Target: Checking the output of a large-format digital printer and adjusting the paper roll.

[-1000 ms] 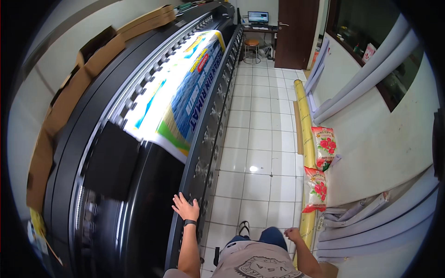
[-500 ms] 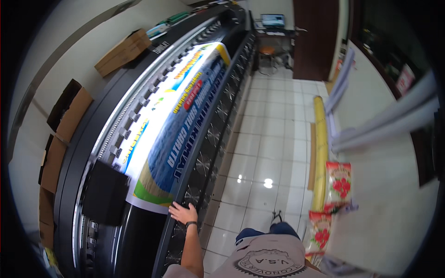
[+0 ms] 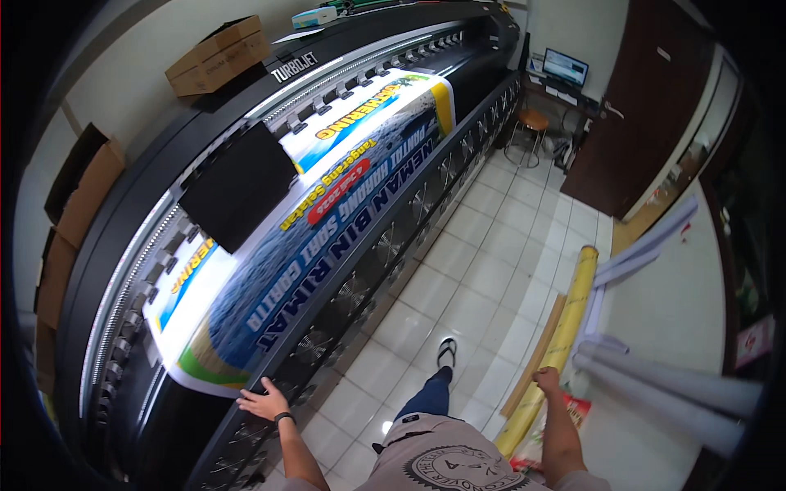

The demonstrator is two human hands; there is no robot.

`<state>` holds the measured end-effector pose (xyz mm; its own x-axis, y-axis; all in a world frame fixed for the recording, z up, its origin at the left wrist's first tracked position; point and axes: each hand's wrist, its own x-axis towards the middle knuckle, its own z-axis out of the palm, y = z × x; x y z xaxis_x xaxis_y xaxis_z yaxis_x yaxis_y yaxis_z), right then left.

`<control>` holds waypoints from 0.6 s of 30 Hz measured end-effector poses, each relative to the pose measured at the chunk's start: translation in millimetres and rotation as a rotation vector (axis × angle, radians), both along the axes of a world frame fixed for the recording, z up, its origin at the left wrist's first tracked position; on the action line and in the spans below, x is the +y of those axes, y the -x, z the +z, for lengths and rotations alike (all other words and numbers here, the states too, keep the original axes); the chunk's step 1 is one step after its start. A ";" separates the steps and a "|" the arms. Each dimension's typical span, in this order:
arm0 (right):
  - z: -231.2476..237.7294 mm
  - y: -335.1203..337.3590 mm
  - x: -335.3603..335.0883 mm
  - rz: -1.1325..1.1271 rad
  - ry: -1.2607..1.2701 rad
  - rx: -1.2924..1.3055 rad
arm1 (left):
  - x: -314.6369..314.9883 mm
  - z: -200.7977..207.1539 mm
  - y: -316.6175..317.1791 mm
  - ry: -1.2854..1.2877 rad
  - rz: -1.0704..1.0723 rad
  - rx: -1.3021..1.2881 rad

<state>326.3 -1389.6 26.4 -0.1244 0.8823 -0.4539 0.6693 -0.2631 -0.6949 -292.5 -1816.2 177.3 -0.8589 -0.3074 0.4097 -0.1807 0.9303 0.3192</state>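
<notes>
- Brushing the long blue, white and green printed banner (image 3: 246, 286), just beyond the left grip (image 3: 264, 403), could smear it if its ink is wet; a careless slide of the fingers would cause that.
- A lifted edge might snag the black boxy carriage (image 3: 239, 184), farther beyond the left grip and over the banner.
- The left grip spreads its fingers apart at the dark-grey front rail (image 3: 214, 446), clamped on nothing; contact with the banner cannot be told.
- The right grip (image 3: 546, 378) curls together, visibly empty, near the yellow wrapped roll (image 3: 562, 319).
</notes>
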 end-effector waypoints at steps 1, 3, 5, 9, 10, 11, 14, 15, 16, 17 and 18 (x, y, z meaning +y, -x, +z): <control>16.5 20.2 21.9 -0.002 -0.024 0.055 | 9.2 -3.0 2.3 -0.024 0.048 0.016; -9.9 12.6 48.9 0.002 -0.106 0.129 | 66.5 -20.8 23.1 -0.108 0.084 0.033; 6.3 56.3 61.2 0.082 0.130 -0.017 | 80.2 -17.2 29.1 -0.152 0.265 0.010; 6.6 80.7 100.3 0.267 0.323 -0.105 | 144.0 -26.3 58.7 -0.242 0.580 -0.056; 14.5 85.5 114.7 0.282 0.214 -0.224 | 157.7 -27.7 60.7 -0.269 0.658 -0.077; 7.2 80.5 137.1 0.093 0.158 -0.108 | 190.3 -26.6 67.6 -0.310 0.713 -0.105; -6.5 63.3 211.1 -0.186 0.222 0.095 | 259.3 -14.7 63.9 -0.355 0.781 -0.175; -8.5 58.4 237.0 -0.139 0.185 0.064 | 277.1 -10.0 63.5 -0.357 0.803 -0.183; -8.5 57.8 257.5 -0.080 0.152 0.034 | 281.8 -7.6 63.4 -0.354 0.815 -0.171; -10.4 57.4 277.6 -0.065 0.155 0.039 | 287.3 -7.9 64.3 -0.379 0.852 -0.129; -11.6 56.3 295.4 -0.091 0.215 0.031 | 292.6 -8.4 63.3 -0.404 0.894 -0.085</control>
